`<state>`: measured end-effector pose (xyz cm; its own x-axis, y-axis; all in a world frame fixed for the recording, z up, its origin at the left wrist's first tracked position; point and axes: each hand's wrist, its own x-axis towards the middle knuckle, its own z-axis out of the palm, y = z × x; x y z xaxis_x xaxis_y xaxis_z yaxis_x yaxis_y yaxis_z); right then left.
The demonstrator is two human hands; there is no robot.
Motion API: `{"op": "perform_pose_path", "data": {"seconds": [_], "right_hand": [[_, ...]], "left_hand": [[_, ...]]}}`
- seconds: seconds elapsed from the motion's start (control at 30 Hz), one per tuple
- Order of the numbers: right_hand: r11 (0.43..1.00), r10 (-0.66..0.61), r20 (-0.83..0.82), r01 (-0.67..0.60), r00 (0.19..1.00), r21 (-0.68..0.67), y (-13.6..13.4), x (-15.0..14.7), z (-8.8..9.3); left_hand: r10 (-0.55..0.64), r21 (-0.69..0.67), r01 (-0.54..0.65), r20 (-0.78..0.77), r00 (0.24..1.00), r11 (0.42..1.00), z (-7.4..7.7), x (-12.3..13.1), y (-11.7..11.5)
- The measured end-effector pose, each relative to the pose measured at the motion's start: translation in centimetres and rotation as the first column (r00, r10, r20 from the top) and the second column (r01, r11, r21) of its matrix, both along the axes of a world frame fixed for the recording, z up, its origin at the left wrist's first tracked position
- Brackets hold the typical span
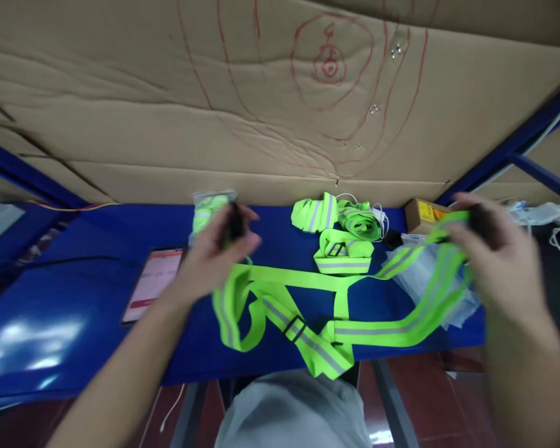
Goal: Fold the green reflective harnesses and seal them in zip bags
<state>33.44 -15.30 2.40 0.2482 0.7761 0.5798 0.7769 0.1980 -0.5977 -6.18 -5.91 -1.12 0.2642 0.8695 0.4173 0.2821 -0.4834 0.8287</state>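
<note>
A neon-green reflective strap harness (303, 305) with grey stripes and black buckles is stretched between my two hands above the blue table (74, 298). My left hand (214, 255) is closed on one end of it, around a black part. My right hand (494, 255) is closed on the other end, also on a black part. The harness's loops hang down over the table's near edge.
Folded green harnesses (340, 233) lie at the back of the table, one bagged (208, 208). A tablet (154, 280) lies at the left. Clear plastic bags (415, 270) and a small cardboard box (424, 213) sit at the right. A cardboard wall (261, 93) stands behind.
</note>
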Motion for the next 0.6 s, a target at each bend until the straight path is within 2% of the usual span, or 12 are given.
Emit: {"op": "perform_pose_path", "data": {"seconds": [0.03,0.1,0.17,0.27,0.43,0.6], "right_hand": [[0.996,0.079,0.038,-0.077,0.996,-0.050,0.7,-1.6,-0.9],[0.982,0.183,0.210,-0.168,0.961,-0.084,2.3,-5.0,-3.1],[0.964,0.250,0.365,-0.197,0.897,-0.176,3.7,-8.3,-5.3],[0.936,0.317,0.455,-0.199,0.832,-0.290,5.0,-11.8,-8.3],[0.920,0.374,0.419,-0.276,0.827,-0.278,4.9,-13.5,-11.5],[0.912,0.395,0.415,-0.294,0.820,-0.286,4.3,-13.8,-12.5]], "left_hand": [[-0.042,0.003,0.043,-0.165,0.985,0.999,-1.0,1.5,-0.6],[-0.131,0.002,0.142,-0.379,0.916,0.990,-3.0,3.9,-1.7],[-0.126,0.012,0.151,-0.494,0.860,0.988,-4.7,5.3,-2.3],[-0.049,0.047,0.091,-0.560,0.827,0.995,-6.6,6.0,-2.7],[-0.038,0.019,0.063,-0.621,0.783,0.998,-7.7,5.8,-2.7],[-0.022,0.004,0.032,-0.640,0.768,0.999,-7.7,5.8,-2.9]]}}
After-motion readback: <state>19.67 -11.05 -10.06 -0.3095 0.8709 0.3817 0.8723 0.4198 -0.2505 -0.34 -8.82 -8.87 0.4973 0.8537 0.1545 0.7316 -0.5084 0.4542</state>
